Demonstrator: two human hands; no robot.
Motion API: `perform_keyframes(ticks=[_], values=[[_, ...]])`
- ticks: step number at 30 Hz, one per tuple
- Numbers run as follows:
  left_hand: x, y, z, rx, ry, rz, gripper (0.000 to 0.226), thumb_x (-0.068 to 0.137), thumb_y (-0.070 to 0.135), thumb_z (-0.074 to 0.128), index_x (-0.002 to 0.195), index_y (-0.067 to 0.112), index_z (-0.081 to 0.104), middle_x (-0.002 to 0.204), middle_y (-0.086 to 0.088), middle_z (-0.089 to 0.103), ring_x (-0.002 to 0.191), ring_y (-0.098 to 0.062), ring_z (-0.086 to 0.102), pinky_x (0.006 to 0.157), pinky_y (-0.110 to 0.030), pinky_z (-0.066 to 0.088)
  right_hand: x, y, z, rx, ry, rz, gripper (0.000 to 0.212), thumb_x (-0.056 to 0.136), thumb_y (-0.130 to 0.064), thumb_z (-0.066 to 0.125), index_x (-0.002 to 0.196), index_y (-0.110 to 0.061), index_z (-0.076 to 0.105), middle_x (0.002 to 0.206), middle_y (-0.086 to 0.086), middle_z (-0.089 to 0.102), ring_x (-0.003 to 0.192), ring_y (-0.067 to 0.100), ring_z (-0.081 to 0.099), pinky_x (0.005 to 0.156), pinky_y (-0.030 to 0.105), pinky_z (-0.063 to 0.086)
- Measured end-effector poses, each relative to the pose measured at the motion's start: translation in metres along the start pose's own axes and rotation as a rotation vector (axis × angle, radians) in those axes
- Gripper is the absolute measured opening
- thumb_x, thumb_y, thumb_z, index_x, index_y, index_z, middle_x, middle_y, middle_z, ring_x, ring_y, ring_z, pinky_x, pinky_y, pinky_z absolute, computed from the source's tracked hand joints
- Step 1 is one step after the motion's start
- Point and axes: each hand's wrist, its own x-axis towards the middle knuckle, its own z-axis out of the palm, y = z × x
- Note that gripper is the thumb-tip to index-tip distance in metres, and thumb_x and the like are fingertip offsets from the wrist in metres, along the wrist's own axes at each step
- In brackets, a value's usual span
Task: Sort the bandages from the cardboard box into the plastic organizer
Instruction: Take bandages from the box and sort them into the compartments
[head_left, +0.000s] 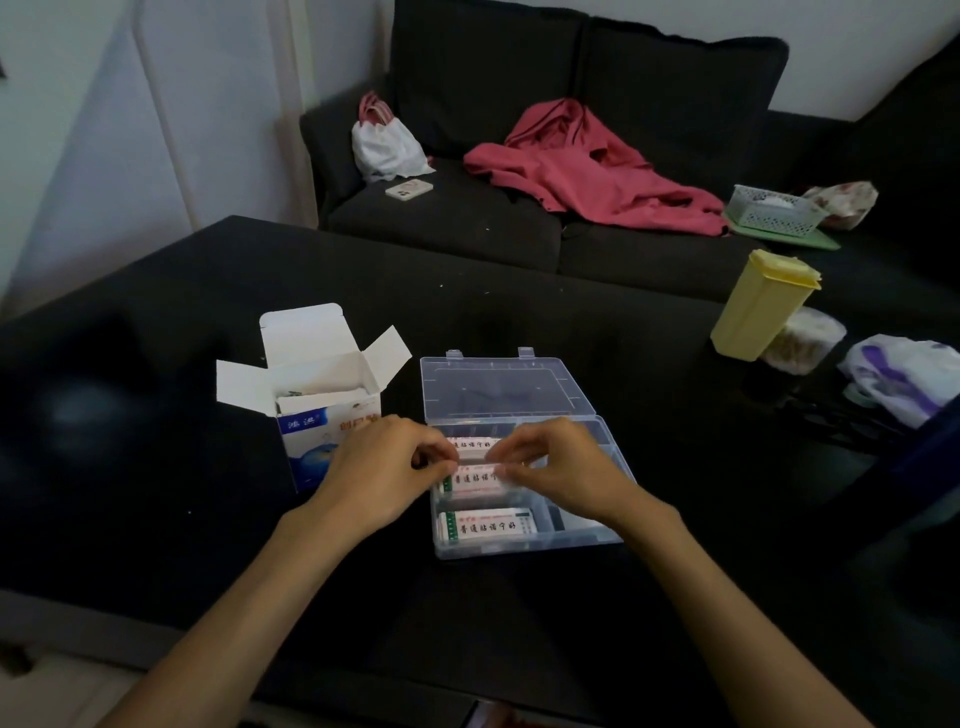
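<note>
Behind black table (156, 519), dark sofa (467, 228).

Red garment (587, 171) on dark sofa (467, 223); yellow container (758, 306) upright on black table (156, 467).

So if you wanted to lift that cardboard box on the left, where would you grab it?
Probably round the cardboard box by its two short side walls, coming down from above. It stands upright, its flaps are splayed open and flimsy, and the left hand crowds its near right corner.

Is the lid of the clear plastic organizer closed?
No, the clear plastic organizer has its hinged lid folded back flat on the black table, with white bandage packs visible inside.
</note>
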Motion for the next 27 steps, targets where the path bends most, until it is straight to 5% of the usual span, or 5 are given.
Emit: perform_keyframes(ticks=[8,12,16,21,27], values=[[-0.005,-0.001,-0.003,0.069,-0.058,0.060,0.026,0.091,0.028,0.059,0.116,0.035,0.064,0.112,0.014,0.066,0.090,0.000,0.058,0.079,-0.016,0.048,0.003,-0.007,0.003,-0.512,0.128,-0.083,0.020,0.080,-0.040,0.070,0.098,-0.032,0.071,0.099,-0.008,0.058,0.096,0.008,0.045,0.080,0.024,0.036],[-0.008,0.005,0.001,0.161,-0.060,0.098,0.027,0.095,0.032,0.052,0.120,0.036,0.061,0.107,0.011,0.065,0.074,0.000,0.049,0.061,-0.010,0.036,0.008,-0.011,0.001,-0.426,0.043,0.022,0.018,0.085,-0.037,0.065,0.100,-0.028,0.071,0.082,-0.011,0.050,0.081,0.004,0.044,0.074,0.023,0.037],[-0.006,0.005,0.002,0.151,-0.028,0.073,0.025,0.093,0.031,0.053,0.115,0.038,0.064,0.106,0.013,0.066,0.079,-0.001,0.055,0.069,-0.015,0.045,0.013,-0.020,-0.029,-0.096,0.073,0.325,0.010,0.088,-0.032,0.062,0.082,-0.025,0.066,0.073,-0.011,0.058,0.058,0.004,0.050,0.065,0.023,0.046],[-0.006,0.007,0.002,0.152,-0.029,0.080,0.023,0.093,0.032,0.054,0.113,0.035,0.065,0.112,0.013,0.066,0.093,-0.003,0.061,0.077,-0.018,0.048,0.018,-0.023,-0.014,-0.389,0.041,0.425,0.015,0.083,-0.030,0.069,0.090,-0.017,0.067,0.087,-0.001,0.068,0.078,0.015,0.063,0.078,0.033,0.054],[-0.009,0.006,0.001,0.126,-0.039,0.067,0.025,0.094,0.032,0.053,0.118,0.035,0.061,0.115,0.011,0.064,0.099,-0.004,0.057,0.084,-0.022,0.049,0.012,-0.033,0.004,-0.644,-0.009,0.399,0.028,0.088,-0.033,0.061,0.108,-0.015,0.054,0.106,0.002,0.060,0.096,0.020,0.057,0.084,0.033,0.044]])
